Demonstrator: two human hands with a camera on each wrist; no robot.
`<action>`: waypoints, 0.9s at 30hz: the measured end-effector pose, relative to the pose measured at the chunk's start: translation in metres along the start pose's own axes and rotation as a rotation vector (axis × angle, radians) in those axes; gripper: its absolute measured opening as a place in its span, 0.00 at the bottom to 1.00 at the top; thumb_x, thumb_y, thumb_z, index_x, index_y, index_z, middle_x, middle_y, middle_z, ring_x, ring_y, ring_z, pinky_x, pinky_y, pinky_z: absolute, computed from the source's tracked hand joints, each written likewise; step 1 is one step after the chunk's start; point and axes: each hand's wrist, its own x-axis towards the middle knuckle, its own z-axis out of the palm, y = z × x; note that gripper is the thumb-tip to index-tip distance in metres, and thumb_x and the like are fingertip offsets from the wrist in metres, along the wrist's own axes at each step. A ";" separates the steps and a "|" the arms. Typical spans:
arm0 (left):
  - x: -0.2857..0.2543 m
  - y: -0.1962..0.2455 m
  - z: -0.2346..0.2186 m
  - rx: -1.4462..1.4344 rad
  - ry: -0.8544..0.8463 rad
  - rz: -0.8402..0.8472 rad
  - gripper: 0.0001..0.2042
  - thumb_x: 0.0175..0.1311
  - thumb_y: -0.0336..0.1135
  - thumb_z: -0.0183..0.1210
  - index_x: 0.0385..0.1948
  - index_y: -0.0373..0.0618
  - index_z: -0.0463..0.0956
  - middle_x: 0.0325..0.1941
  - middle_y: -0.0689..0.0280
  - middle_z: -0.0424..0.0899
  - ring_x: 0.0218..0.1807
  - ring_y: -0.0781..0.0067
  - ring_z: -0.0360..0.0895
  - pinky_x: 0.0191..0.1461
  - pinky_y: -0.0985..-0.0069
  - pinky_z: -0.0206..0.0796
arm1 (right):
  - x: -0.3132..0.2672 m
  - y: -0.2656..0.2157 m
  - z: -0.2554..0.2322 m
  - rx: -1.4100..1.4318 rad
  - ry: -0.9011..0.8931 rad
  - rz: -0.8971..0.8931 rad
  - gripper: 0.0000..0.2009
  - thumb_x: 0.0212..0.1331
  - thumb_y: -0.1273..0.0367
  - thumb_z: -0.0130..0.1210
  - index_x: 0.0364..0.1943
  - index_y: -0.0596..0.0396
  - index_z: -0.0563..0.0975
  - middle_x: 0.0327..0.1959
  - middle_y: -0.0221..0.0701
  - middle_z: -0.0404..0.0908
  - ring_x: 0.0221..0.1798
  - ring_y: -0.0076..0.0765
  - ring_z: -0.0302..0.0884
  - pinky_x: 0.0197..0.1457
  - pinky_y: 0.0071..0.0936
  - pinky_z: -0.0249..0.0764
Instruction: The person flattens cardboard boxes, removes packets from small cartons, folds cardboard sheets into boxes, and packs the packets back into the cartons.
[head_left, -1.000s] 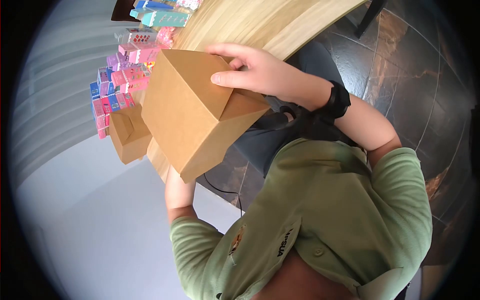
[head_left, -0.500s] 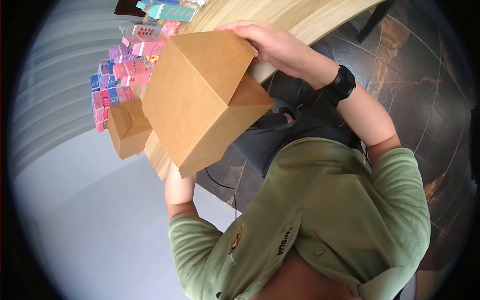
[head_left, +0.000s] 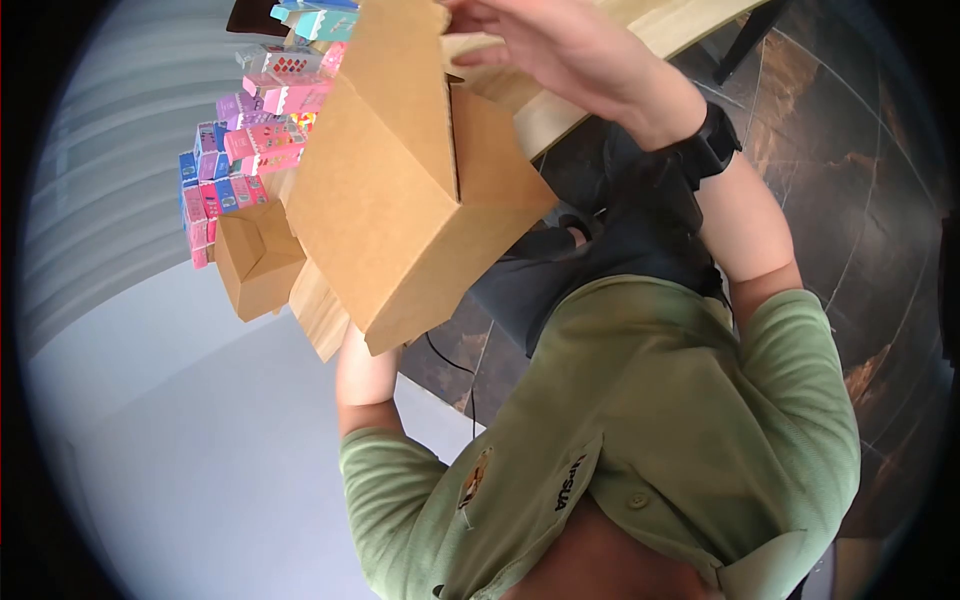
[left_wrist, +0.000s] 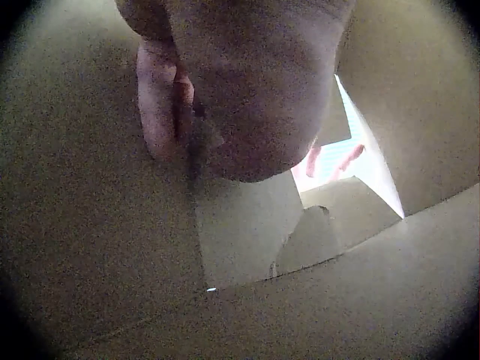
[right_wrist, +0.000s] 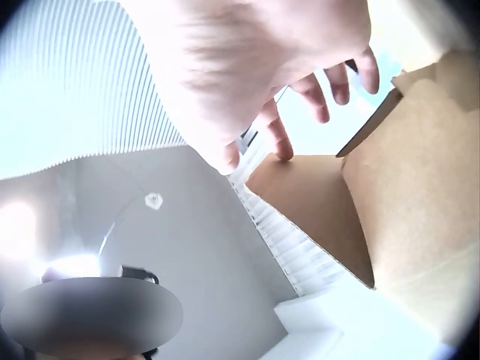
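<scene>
A large brown cardboard box [head_left: 370, 220] is held up over the table edge, its upper flap [head_left: 400, 60] swung out and a side flap [head_left: 500, 150] standing loose. My left hand [left_wrist: 255, 97] is inside the box, up against folded inner flaps [left_wrist: 247, 232]; the box hides it in the head view, and its grip cannot be told. Beside the upper flap's edge is my right hand [head_left: 560, 60], fingers spread and loosely extended. In the right wrist view, a fingertip of that hand overlaps the corner of a flap [right_wrist: 315, 195]. Fingers show through a bright gap in the left wrist view.
A smaller brown box [head_left: 260, 260] stands at the table's left end. Several pink, purple, blue and teal printed boxes [head_left: 265, 140] line the far side of the wooden table [head_left: 640, 25]. Dark tiled floor [head_left: 830, 200] lies to the right, beyond the table edge.
My right hand first lay on the box's top, then gripped the flap's edge, and has now moved up and away with spread fingers. The flap has swung upward, and the box's side opening has widened.
</scene>
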 end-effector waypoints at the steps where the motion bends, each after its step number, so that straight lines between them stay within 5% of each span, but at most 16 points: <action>1: 0.000 -0.001 0.000 0.004 0.000 -0.006 0.19 0.80 0.40 0.43 0.65 0.42 0.69 0.60 0.61 0.80 0.55 0.70 0.80 0.57 0.74 0.74 | -0.001 0.000 0.000 -0.057 -0.002 -0.072 0.28 0.77 0.52 0.43 0.70 0.58 0.66 0.67 0.30 0.70 0.68 0.27 0.64 0.69 0.26 0.59; 4: 0.004 0.000 0.001 0.007 -0.009 0.000 0.19 0.80 0.40 0.44 0.65 0.42 0.69 0.60 0.61 0.80 0.55 0.70 0.80 0.57 0.74 0.74 | 0.004 -0.005 0.002 -0.218 0.045 -0.139 0.26 0.73 0.53 0.49 0.62 0.61 0.73 0.62 0.32 0.76 0.64 0.27 0.68 0.68 0.25 0.61; 6: 0.005 0.000 0.002 0.003 -0.007 0.003 0.19 0.80 0.40 0.44 0.65 0.42 0.69 0.60 0.61 0.80 0.55 0.70 0.80 0.57 0.74 0.74 | 0.004 -0.009 0.008 -0.280 0.158 0.048 0.25 0.67 0.48 0.55 0.55 0.52 0.80 0.55 0.28 0.80 0.57 0.23 0.72 0.59 0.26 0.66; 12: 0.007 -0.001 0.005 0.003 -0.002 0.004 0.19 0.80 0.40 0.44 0.65 0.42 0.70 0.60 0.61 0.80 0.55 0.70 0.80 0.57 0.74 0.74 | 0.005 0.010 0.006 -0.082 -0.015 0.140 0.26 0.63 0.54 0.61 0.54 0.63 0.78 0.55 0.35 0.80 0.57 0.30 0.77 0.59 0.27 0.72; 27: 0.005 -0.010 0.016 -0.028 0.004 -0.001 0.19 0.80 0.39 0.44 0.65 0.41 0.70 0.59 0.61 0.81 0.54 0.71 0.80 0.56 0.74 0.74 | -0.005 0.010 0.018 -0.043 0.153 0.200 0.25 0.68 0.57 0.54 0.58 0.65 0.75 0.55 0.39 0.80 0.57 0.33 0.79 0.59 0.31 0.76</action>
